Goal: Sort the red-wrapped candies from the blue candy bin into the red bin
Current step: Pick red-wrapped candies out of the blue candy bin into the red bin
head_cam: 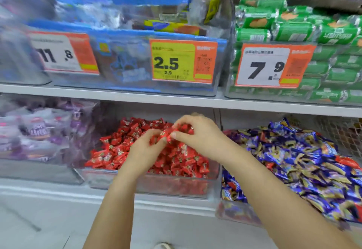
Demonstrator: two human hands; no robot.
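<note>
Both hands are meeting over the red bin (109, 178), a clear-walled container sitting on the lower shelf. The upper shelf's front edge (176, 99) is running just above and beyond the hands, leaving only a low gap over the heaped candies. The red bin's front wall is lying below the wrists, nearer the person. Open floor (39, 219) is showing beneath the forearms and to the left of them.

The left hand (145, 150) is curling its fingers around several red-wrapped candies (166, 133), with the thumb pressing on one wrapper. The right hand (195, 135) is arching over from the right, its thumb and fingers pinching more red wrappers against the left hand's fingertips. The two hands are touching at the candies, directly above the red pile (121, 150) filling the bin.

To the right of the right forearm the blue candy bin (235, 211) is standing just beside the red bin, piled with blue and gold wrappers (293, 160). A few red wrappers (347, 161) are lying among them, well apart from the hands, toward the far right. To the left of the left hand, purple packets (37, 131) are filling a blurred neighbouring bin.
</note>
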